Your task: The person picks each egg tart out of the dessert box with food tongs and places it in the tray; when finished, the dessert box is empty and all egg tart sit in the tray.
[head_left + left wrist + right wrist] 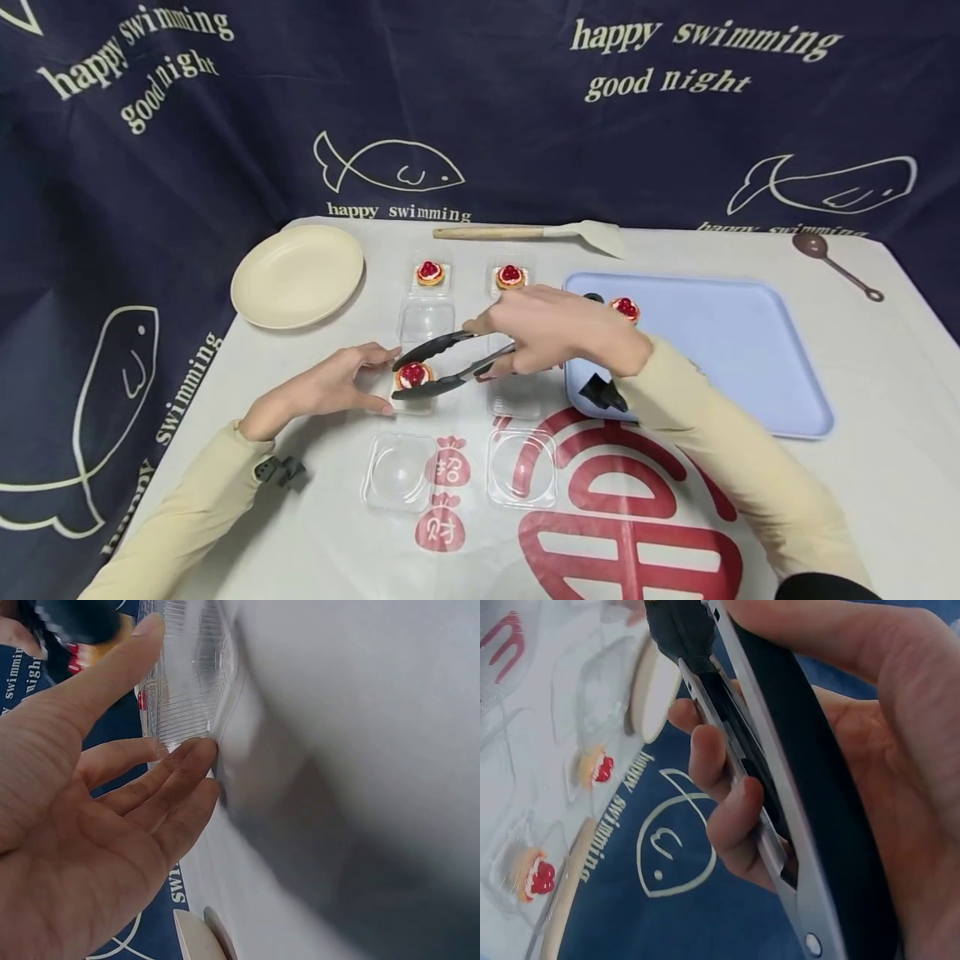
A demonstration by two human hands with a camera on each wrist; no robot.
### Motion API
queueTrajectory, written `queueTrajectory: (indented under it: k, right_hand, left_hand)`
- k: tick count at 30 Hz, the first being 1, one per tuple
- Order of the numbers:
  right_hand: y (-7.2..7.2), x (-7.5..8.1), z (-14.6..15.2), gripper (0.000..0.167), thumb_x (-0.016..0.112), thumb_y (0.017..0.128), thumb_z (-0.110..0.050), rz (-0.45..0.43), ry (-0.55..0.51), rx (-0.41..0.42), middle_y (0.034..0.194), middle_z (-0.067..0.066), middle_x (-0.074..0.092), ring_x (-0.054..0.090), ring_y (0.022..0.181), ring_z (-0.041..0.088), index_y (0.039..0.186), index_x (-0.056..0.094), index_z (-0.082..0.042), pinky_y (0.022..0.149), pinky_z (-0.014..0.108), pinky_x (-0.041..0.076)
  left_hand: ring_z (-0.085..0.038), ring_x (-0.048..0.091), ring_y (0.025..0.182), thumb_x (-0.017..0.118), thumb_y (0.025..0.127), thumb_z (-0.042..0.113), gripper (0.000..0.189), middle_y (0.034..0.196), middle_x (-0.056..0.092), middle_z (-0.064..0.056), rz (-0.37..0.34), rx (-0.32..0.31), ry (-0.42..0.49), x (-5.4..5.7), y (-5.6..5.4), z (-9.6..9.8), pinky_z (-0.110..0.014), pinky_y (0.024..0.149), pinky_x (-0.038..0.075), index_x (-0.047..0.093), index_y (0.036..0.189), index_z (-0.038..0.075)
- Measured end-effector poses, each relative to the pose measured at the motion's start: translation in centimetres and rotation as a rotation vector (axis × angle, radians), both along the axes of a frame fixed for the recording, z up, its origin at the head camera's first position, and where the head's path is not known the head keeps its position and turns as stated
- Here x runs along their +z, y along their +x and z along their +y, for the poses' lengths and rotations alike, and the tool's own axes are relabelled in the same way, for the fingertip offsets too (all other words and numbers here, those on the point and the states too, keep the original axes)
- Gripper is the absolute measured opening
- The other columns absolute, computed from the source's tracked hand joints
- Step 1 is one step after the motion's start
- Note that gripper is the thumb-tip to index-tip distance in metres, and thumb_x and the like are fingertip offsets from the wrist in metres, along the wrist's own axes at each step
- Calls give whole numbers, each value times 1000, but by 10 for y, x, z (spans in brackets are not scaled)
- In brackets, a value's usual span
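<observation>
My right hand [551, 329] grips black-and-metal tongs [450, 381], whose handles fill much of the right wrist view. The black tong tips stand on either side of a small tart [413, 376] topped with red berries. This tart is at a clear plastic box [187, 682]; whether it rests on the bottom cannot be told. With thumb and fingers spread, my left hand [337, 383] touches the left side of that box. In the left wrist view, its fingertips [199, 750] lie against the box's edge.
Two more tarts sit in clear boxes at the back, one tart [430, 273] left of the other [511, 277]. Another tart [625, 311] lies on the blue tray [735, 358]. Around are a cream plate [296, 275], a spatula [525, 233], a brown spoon [836, 265] and clear lids [399, 472] in front.
</observation>
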State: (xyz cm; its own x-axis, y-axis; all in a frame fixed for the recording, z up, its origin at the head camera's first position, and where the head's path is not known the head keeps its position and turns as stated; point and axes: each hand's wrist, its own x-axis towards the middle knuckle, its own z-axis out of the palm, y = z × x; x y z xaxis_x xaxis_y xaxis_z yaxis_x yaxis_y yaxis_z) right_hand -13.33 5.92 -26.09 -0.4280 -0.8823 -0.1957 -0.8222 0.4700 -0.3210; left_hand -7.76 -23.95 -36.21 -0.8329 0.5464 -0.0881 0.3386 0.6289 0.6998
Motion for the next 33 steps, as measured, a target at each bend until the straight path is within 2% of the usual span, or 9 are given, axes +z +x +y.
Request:
queueTrajectory:
  k: [2, 4, 9, 12, 15, 21, 25, 28, 33]
  right_hand:
    - [2, 1, 13, 48, 76, 84, -25, -22, -44, -21, 101, -2, 72, 33, 50, 4, 129, 64, -11, 49, 26, 34]
    - [3, 3, 28, 53, 77, 83, -24, -27, -76, -46, 104, -1, 72, 31, 50, 4, 132, 62, -11, 50, 26, 34]
    - [5, 2, 75, 53, 79, 81, -26, 6, -123, -152, 89, -7, 68, 41, 58, 4, 131, 64, -14, 54, 26, 40]
    - [7, -1, 111, 54, 80, 81, -27, 25, -139, -250, 102, -4, 71, 45, 60, 3, 130, 64, -10, 55, 23, 41]
    - [8, -6, 149, 55, 81, 80, -29, 67, -156, -335, 103, -1, 71, 38, 51, 0, 129, 65, -9, 48, 21, 36]
    - [11, -18, 218, 56, 84, 75, -25, 131, -156, -545, 79, -6, 64, 26, 45, 0, 126, 67, -7, 46, 22, 29]
    - [12, -26, 255, 57, 84, 74, -22, 175, -122, -665, 54, -8, 44, 22, 47, 3, 125, 66, -3, 47, 25, 25]
    - [12, -34, 274, 59, 84, 74, -21, 191, -87, -727, 49, -10, 33, 22, 46, 4, 126, 65, 0, 48, 26, 25]
    - [11, -45, 291, 60, 82, 77, -26, 188, -19, -765, 51, -4, 40, 36, 53, 12, 127, 63, 2, 57, 29, 34]
  left_hand:
    - [-40, 53, 121, 87, 71, 14, 64, 129, 58, -25, -6, 5, 2, 1, 1, 0, -52, 105, 39, 59, 123, -12]
    - [-40, 53, 120, 87, 71, 15, 66, 127, 59, -25, -1, 0, -5, 2, 1, 0, -52, 104, 40, 58, 124, -13]
    - [-38, 55, 117, 86, 73, 16, 74, 120, 61, -22, -4, 4, -23, 1, 2, 0, -52, 102, 41, 51, 130, -15]
    - [-36, 55, 117, 86, 73, 17, 76, 120, 62, -19, -1, 5, -43, 2, 2, 0, -52, 102, 42, 50, 132, -14]
    - [-36, 55, 117, 86, 73, 19, 78, 120, 63, -18, 7, 1, -63, 2, 1, 0, -52, 102, 41, 49, 133, -14]
    - [-38, 55, 118, 86, 73, 20, 78, 120, 63, -20, 15, -8, -58, 1, 1, -1, -53, 102, 41, 50, 132, -15]
    - [-37, 55, 118, 86, 73, 18, 77, 119, 64, -19, 7, 5, -49, 1, 2, -2, -53, 102, 40, 50, 132, -14]
    - [-36, 55, 118, 86, 73, 19, 77, 118, 64, -18, 3, 9, -45, 2, 2, 0, -53, 102, 39, 50, 133, -14]
    - [-38, 54, 119, 86, 73, 21, 78, 120, 63, -20, 1, 1, -45, 3, 2, 2, -54, 102, 39, 50, 133, -14]
